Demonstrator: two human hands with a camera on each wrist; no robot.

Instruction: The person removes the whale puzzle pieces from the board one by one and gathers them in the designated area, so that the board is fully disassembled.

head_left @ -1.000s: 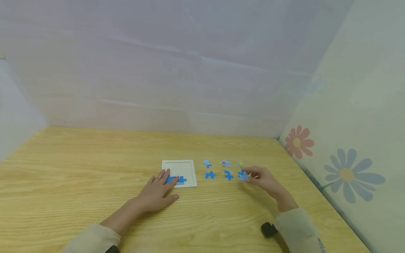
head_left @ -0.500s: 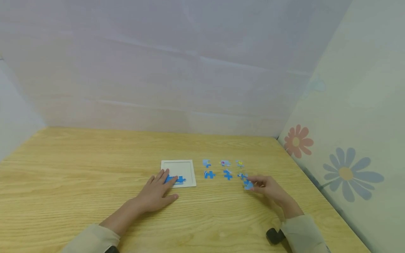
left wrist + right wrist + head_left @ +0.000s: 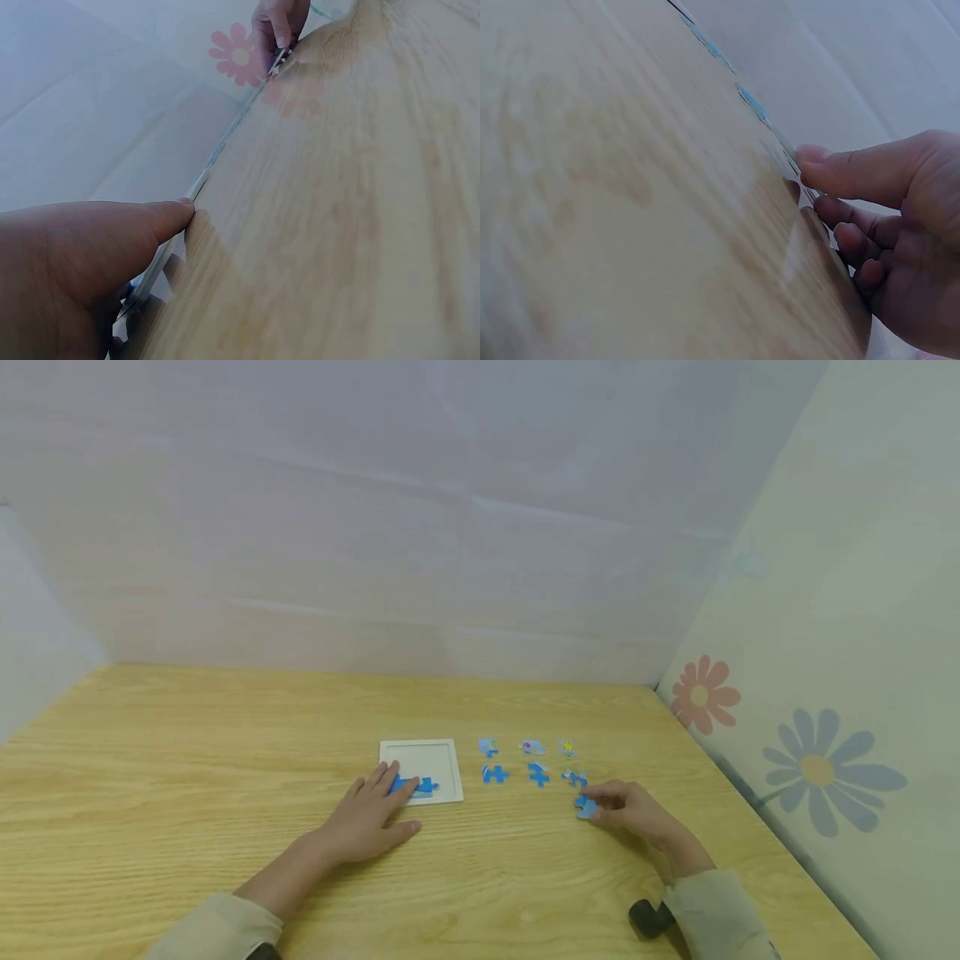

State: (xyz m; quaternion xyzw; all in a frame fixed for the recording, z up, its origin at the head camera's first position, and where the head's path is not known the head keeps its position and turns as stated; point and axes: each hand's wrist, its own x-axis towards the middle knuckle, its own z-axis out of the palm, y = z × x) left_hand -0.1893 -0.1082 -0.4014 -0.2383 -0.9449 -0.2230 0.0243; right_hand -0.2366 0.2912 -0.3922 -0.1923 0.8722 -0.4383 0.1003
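Note:
In the head view my left hand [image 3: 367, 822] lies with its fingers spread over the lower left of a white square puzzle tray [image 3: 459, 778]. Blue puzzle pieces [image 3: 427, 788] inside the tray are partly covered by these fingers. To the right, my right hand [image 3: 641, 818] pinches a light blue puzzle piece [image 3: 587, 808] between thumb and fingers, low at the tabletop. Just beyond that piece sits another blue-and-white piece [image 3: 574, 777]. The right wrist view shows the thumb and curled fingers of the right hand [image 3: 885, 202] edge-on, so the held piece is hard to make out.
Between tray and right hand lie loose pieces in two rows, among them a blue one [image 3: 495, 774], a blue cross-shaped one [image 3: 538, 775] and one with a yellow sun [image 3: 567, 747]. The wooden table [image 3: 225, 735] meets a flowered wall [image 3: 840, 610] on the right.
My right hand has drawn the light blue piece nearer to me and slightly right, exposing the blue-and-white piece beyond it. The held piece has turned a little. The left hand stays on the tray.

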